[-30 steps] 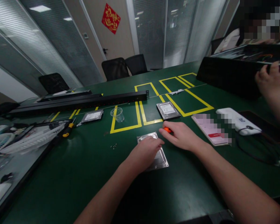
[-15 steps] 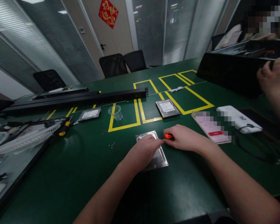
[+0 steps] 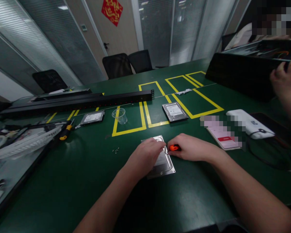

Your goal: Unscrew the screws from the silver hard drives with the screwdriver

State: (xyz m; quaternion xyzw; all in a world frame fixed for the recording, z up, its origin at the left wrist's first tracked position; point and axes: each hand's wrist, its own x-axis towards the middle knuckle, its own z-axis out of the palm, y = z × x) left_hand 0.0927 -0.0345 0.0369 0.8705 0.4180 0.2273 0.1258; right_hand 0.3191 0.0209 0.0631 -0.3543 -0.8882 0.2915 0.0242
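A silver hard drive [image 3: 168,165] lies on the green table in front of me, partly covered by my left hand [image 3: 147,155]. The left fingers are bent over its top, with their tips near its right edge. Close against that same edge is my right hand [image 3: 188,147], closed around an orange-and-black screwdriver [image 3: 175,147]. Only part of its handle shows; the shaft and tip are hidden. Several tiny screws [image 3: 115,150] lie scattered on the table left of the drive.
Farther off are a second hard drive [image 3: 175,112], a third one [image 3: 93,117], a clear plastic cup [image 3: 121,116] and a long black bar [image 3: 111,98]. A yellow-black screwdriver [image 3: 66,132] lies left. To the right are a phone [image 3: 221,134], a white power bank [image 3: 251,124] and another person's hand [image 3: 287,81] by a black case [image 3: 242,72].
My right hand has turned slightly and shifted a little left and down with the screwdriver. My left fingertips have drawn back slightly from it. The drive has stayed put.
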